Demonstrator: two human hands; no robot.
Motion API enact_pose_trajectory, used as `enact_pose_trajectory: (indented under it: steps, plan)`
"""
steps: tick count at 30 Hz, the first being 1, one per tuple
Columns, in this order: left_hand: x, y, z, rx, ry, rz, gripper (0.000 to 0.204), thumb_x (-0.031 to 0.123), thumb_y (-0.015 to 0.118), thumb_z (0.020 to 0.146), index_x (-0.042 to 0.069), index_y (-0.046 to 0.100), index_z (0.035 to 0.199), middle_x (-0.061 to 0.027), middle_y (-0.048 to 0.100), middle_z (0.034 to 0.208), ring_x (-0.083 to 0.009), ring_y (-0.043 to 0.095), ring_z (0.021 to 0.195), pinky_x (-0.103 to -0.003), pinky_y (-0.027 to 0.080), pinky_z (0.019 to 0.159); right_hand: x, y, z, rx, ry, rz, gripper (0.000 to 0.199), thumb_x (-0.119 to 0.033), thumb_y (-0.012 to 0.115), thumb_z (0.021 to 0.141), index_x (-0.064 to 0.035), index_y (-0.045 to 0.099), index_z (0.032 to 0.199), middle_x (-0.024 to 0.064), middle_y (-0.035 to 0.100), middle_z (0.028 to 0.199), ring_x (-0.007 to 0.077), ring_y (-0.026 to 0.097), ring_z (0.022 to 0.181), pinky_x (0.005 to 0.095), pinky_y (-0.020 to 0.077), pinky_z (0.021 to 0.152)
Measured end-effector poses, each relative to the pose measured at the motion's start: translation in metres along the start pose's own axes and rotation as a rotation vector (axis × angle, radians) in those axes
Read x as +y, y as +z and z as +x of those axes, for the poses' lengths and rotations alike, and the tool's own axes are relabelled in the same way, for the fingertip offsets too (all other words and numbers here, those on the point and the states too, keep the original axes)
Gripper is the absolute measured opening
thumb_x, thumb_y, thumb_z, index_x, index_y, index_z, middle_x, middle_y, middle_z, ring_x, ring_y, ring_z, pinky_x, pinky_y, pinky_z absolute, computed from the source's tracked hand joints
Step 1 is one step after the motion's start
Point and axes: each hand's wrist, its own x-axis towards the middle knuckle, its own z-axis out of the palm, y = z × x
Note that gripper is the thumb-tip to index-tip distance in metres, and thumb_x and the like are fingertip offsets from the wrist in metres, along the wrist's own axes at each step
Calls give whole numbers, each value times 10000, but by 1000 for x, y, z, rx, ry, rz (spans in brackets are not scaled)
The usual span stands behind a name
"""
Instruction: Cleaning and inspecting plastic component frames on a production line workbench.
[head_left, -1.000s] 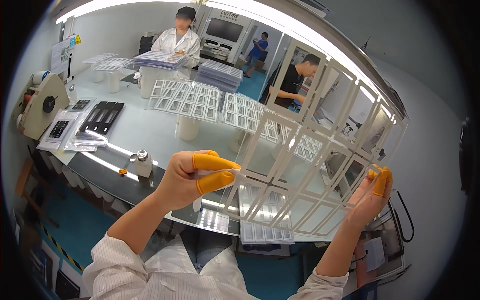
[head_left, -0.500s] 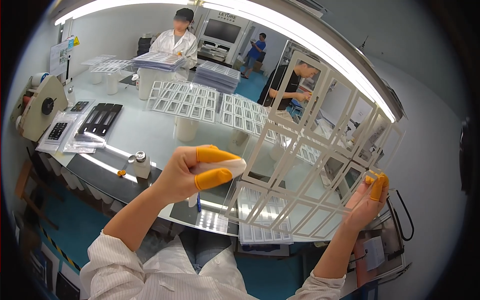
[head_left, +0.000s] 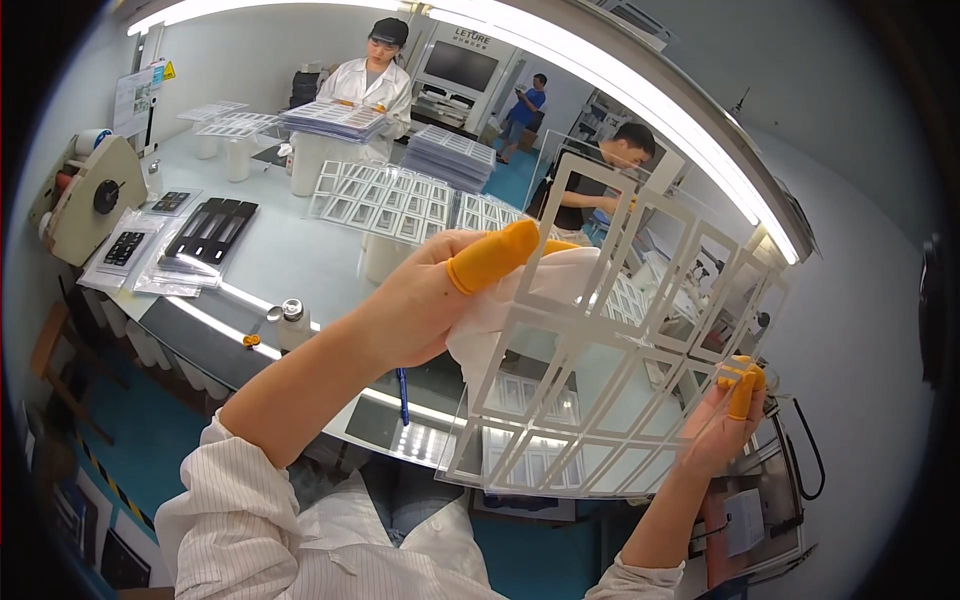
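A large clear sheet point(head_left: 572, 322) printed with rows of white rectangular frames stands tilted in front of me. My right hand point(head_left: 722, 425) grips its right edge between thumb and fingers. My left hand point(head_left: 420, 300) is closed on a white cloth point(head_left: 478, 345), which hangs below the fingers and lies against the sheet's left part. Orange finger cots cover the thumb and fingertips that show on both hands. Through the clear sheet, more framed sheets point(head_left: 530, 458) show at the table's near edge.
A small bottle with a metal top point(head_left: 292, 325), loose orange finger cots point(head_left: 251, 341) and a blue pen point(head_left: 403, 397) lie nearby. Framed sheets point(head_left: 385, 203) rest on white cups, with a sheet stack point(head_left: 450, 155) behind. Black panels point(head_left: 212, 232) sit left. A white-coated person point(head_left: 360, 90) works across the table.
My left hand has moved up and right, bringing the cloth from beside the sheet to against it. The cloth now hangs more spread out. My right hand keeps its grip.
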Motion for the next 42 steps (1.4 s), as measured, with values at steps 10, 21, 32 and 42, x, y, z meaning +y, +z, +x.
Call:
enact_pose_trajectory:
  steps: [10, 21, 32, 42]
  plan:
    - [4, 6, 3, 157, 114, 16, 486, 86, 611, 817, 53, 439, 1270, -90, 564, 1040, -134, 611, 827, -254, 529, 690, 5, -1, -9, 3, 40, 42, 218, -158, 488, 917, 2, 511, 1064, 82, 541, 1006, 143, 522, 927, 304, 392, 916]
    - [1, -1, -1, 288, 82, 98, 351, 93, 748, 706, 58, 571, 1007, -31, 602, 888, -81, 589, 736, -175, 485, 611, -5, -9, -11, 71, -19, -88, 197, -174, 495, 907, -34, 534, 1040, 39, 560, 998, 121, 506, 956, 307, 326, 943]
    - [10, 22, -1, 395, 889, 1530, 250, 19, 675, 709, 2, 641, 956, -55, 528, 780, -151, 530, 642, -209, 420, 528, -11, -22, -14, 91, -79, -80, 218, -185, 506, 901, -36, 532, 1059, 52, 551, 1045, 139, 500, 1005, 326, 316, 968]
    - [24, 39, 12, 178, 1005, 2324, 416, 56, 707, 618, 25, 637, 1027, -27, 456, 759, -138, 451, 616, -246, 388, 461, -38, -34, -14, 132, -147, -89, 300, -202, 511, 895, -20, 500, 1134, 93, 543, 1108, 195, 511, 1070, 385, 324, 1015]
